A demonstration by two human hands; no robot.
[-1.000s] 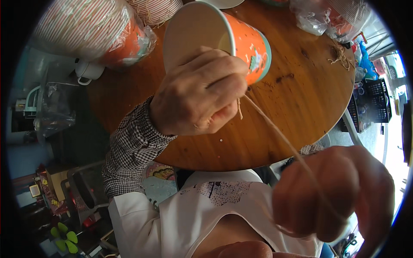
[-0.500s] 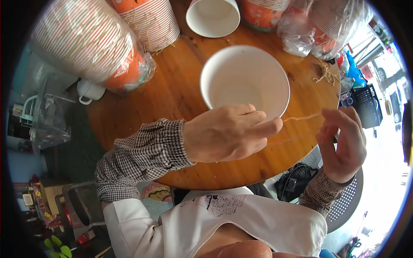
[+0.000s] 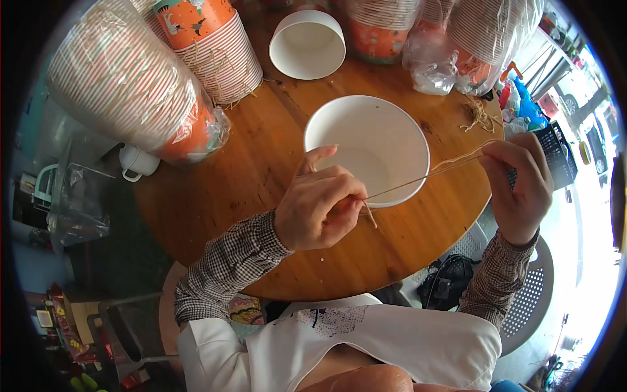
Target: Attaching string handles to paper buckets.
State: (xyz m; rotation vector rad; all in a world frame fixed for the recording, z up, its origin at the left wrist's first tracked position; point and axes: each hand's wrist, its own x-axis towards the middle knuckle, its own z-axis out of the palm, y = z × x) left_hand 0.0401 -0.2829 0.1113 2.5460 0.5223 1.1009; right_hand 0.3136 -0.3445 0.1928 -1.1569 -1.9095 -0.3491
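A thin tan string (image 3: 424, 175) is stretched between my two hands above the near side of a large white paper bucket (image 3: 366, 121). My left hand (image 3: 323, 206) pinches one end between thumb and forefinger, with a short tail hanging below. At the right, over the table's edge, my right hand (image 3: 519, 186) pinches the other end with closed fingers. A second, slacker strand runs just above the taut one near the right hand. The bucket's open mouth faces me, and its inside is bare white.
A smaller white paper tub (image 3: 307, 46) lies beyond the bucket on the round wooden table (image 3: 235, 176). Plastic-wrapped stacks of paper buckets (image 3: 124, 85) crowd the far left, with others (image 3: 490, 39) at far right. A bundle of loose strings (image 3: 480, 114) lies by the right edge.
My left hand has drawn back to the left, baring more of the bucket. The string is now pulled taut. The right hand has moved slightly, and the view has shifted.
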